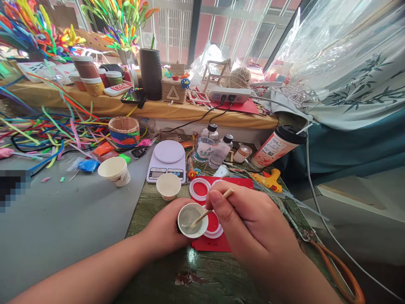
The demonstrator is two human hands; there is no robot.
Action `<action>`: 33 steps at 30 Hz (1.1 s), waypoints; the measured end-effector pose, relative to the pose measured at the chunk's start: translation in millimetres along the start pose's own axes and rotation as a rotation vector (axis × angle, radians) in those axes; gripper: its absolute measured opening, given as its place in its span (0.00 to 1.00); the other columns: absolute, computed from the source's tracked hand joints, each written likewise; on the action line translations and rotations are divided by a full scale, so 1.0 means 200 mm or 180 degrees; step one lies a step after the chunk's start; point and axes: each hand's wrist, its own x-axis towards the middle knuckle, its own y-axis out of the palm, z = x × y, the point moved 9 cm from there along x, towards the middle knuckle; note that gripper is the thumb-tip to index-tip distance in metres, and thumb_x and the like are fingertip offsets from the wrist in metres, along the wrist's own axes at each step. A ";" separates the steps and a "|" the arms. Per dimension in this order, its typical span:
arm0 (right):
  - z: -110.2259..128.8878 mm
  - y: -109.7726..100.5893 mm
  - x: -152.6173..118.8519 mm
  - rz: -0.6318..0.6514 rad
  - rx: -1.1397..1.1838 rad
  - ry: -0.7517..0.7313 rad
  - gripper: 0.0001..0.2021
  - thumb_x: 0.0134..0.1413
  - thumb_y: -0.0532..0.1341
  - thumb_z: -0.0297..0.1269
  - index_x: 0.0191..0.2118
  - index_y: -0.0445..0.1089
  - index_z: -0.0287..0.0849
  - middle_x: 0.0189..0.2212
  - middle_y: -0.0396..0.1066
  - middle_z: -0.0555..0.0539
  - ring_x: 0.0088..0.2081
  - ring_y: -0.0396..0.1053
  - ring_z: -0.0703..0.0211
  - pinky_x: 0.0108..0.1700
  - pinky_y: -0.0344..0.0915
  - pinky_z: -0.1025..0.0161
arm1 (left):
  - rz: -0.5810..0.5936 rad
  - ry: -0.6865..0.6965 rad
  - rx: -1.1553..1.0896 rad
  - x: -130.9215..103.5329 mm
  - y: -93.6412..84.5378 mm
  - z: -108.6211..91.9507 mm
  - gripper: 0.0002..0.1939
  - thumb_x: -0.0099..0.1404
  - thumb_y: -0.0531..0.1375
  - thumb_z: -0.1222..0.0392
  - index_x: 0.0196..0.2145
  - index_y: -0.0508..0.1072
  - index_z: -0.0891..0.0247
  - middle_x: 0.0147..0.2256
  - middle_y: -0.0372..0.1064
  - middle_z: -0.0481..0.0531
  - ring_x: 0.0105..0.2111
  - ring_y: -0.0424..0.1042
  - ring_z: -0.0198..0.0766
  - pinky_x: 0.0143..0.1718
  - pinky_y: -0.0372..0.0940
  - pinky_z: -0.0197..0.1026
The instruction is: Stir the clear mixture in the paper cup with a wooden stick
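My left hand (167,223) is wrapped round a small paper cup (181,230) that holds a clear, slightly bubbly liquid (188,214). Between the thumb and fingers of my right hand (249,219) is a thin wooden stick (218,202), its lower end dipped in the liquid. Beneath and behind the hands, white ring-shaped molds (200,189) lie on red paper (242,183), partly covered by my right hand. Another paper cup (168,185) stands just beyond my left hand, in front of a kitchen scale (166,160).
Two clear bottles (205,145) with black caps stand behind the molds. To the right are a yellow glue gun (268,180) and a tilted drink cup (272,145). Stacked paper cups (114,171) stand left, near tangled pipe cleaners (47,131). A power strip (229,95) rests on the ledge.
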 end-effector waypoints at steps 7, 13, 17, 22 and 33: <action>-0.01 -0.02 0.00 -0.0096 -0.0017 0.0075 0.19 0.82 0.54 0.34 0.32 0.64 0.47 0.26 0.71 0.53 0.26 0.66 0.61 0.29 0.59 0.61 | -0.0028 0.0053 -0.0024 0.00 0.00 0.02 0.19 0.64 0.75 0.60 0.52 0.83 0.58 0.52 0.85 0.56 0.48 0.83 0.53 0.51 0.78 0.50; -0.02 -0.04 -0.01 -0.0307 -0.0307 0.0145 0.18 0.81 0.55 0.34 0.33 0.66 0.47 0.26 0.70 0.53 0.27 0.64 0.60 0.30 0.57 0.59 | 0.0012 0.0077 0.0002 0.00 0.00 0.00 0.18 0.65 0.74 0.60 0.52 0.83 0.58 0.49 0.86 0.54 0.45 0.83 0.51 0.50 0.78 0.49; 0.00 -0.01 0.00 -0.0075 -0.0058 0.0054 0.18 0.82 0.54 0.32 0.32 0.64 0.47 0.27 0.70 0.54 0.27 0.66 0.62 0.30 0.60 0.61 | 0.0008 0.0079 -0.0001 0.00 -0.01 -0.01 0.17 0.63 0.74 0.61 0.50 0.82 0.58 0.50 0.86 0.55 0.49 0.83 0.53 0.53 0.77 0.50; 0.01 -0.02 -0.01 -0.0182 -0.0303 -0.0021 0.18 0.81 0.55 0.32 0.33 0.65 0.47 0.26 0.69 0.54 0.27 0.65 0.62 0.31 0.59 0.60 | 0.0043 0.0046 0.0028 0.01 0.00 0.00 0.17 0.63 0.74 0.61 0.50 0.83 0.59 0.49 0.86 0.56 0.48 0.83 0.53 0.52 0.78 0.50; 0.01 -0.03 0.00 -0.0187 -0.0303 0.0134 0.19 0.82 0.54 0.33 0.32 0.64 0.48 0.25 0.70 0.54 0.26 0.66 0.61 0.29 0.59 0.62 | 0.0035 0.0063 0.0057 0.01 0.00 0.02 0.18 0.64 0.74 0.61 0.52 0.83 0.58 0.50 0.86 0.55 0.47 0.82 0.52 0.52 0.79 0.50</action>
